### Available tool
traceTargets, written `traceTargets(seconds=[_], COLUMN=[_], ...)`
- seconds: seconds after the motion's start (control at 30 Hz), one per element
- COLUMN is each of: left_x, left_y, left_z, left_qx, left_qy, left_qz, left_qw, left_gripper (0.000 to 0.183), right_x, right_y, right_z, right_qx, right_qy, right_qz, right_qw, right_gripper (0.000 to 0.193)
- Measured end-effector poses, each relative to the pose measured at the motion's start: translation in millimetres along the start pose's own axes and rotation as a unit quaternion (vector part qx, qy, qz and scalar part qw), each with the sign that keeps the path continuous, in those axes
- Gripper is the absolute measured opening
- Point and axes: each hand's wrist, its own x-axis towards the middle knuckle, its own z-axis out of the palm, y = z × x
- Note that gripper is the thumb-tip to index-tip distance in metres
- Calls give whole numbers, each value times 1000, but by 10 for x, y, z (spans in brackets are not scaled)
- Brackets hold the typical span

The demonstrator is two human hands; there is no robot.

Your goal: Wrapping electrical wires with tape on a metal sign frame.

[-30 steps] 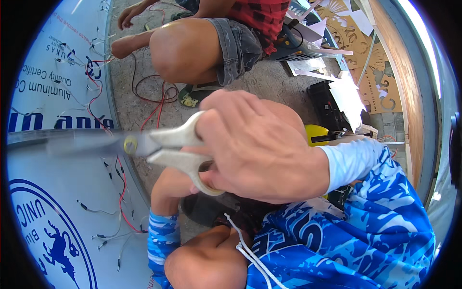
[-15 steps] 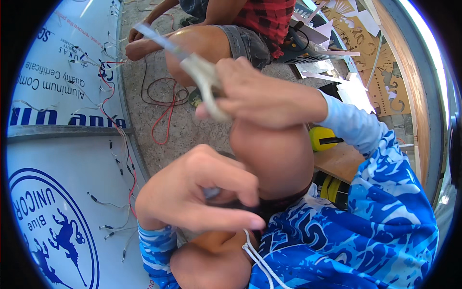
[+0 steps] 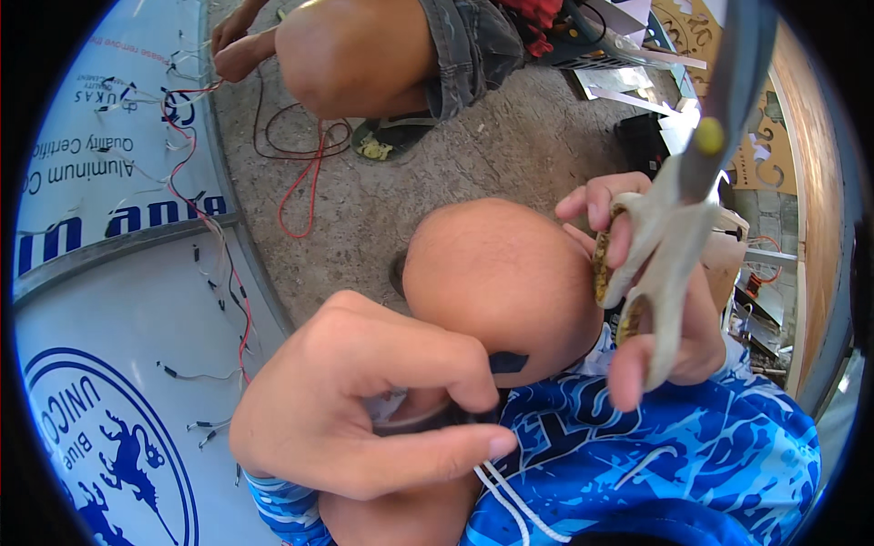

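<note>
The right hand (image 3: 699,329) holds the white-handled scissors (image 3: 679,218), fingers inside the loops, with the blades pointing up and away. The left hand (image 3: 362,382) is curled, a narrow gap between thumb and forefinger; whether it grips the grey object (image 3: 411,424) inside, I cannot tell. The step seems to be handling, not cutting; moving further calls for blades clear of the left hand.

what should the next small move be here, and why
Probably loosen the bare left hand: its curled fingers mostly hide a greyish curved object, too covered to identify. The white-handled metal scissors in the bare right hand point away from those fingers, so opening them now seems low-risk.
</note>
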Motion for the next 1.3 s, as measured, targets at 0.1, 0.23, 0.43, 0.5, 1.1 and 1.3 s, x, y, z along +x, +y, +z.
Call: traceTargets(seconds=[0.1, 0.23, 0.43, 0.5, 1.1, 1.3], left_x=[-27, -74, -73, -91, -61, 91], left_y=[-25, -85, -116, -156, -666, -773], left_z=[11, -26, -55, -89, -239, -302], left_qx=[-17, -25, -48, -75, 27, -18], left_qy=[22, 18, 84, 109, 233, 245], left_qz=[-23, -34, -53, -68, 12, 74], left_qw=[999, 999, 994, 989, 972, 967], left_gripper=[17, 14, 12, 14, 39, 25], right_x=[142, 230, 297, 315, 376, -357], right_y=[-152, -290, -200, -192, -147, -122], right_z=[5, 240, 197, 181, 58, 151], right_qx=[-185, -294, -313, -301, -327, -153], right_qy=[-72, -19, 15, 25, 132, -29], right_qz=[10, 100, 124, 156, 210, -22], right_qw=[980, 950, 941, 941, 912, 988], right_gripper=[107, 95, 83, 81, 78, 94])
